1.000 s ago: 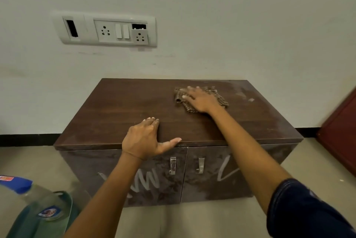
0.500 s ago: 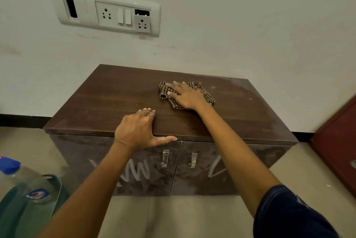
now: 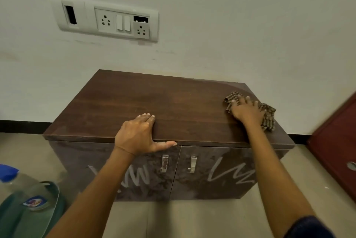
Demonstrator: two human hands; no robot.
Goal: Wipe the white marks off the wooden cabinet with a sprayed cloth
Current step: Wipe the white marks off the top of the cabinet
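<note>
The right hand [image 3: 245, 111] lies flat with fingers spread and presses the cloth [image 3: 268, 117] on the far right of the cabinet [image 3: 173, 106] top. The left hand [image 3: 135, 135] rests flat on the near edge, thumb out. White marks [image 3: 231, 175] are on both doors.

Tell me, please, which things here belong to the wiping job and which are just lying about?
Job: wooden cabinet; white scribbles on its doors; checked cloth under the right hand; left hand braced on the top edge; blue-capped bottle, possibly the cleaner.
Lying about: socket panel on the wall; green container; reddish-brown furniture at right.
</note>
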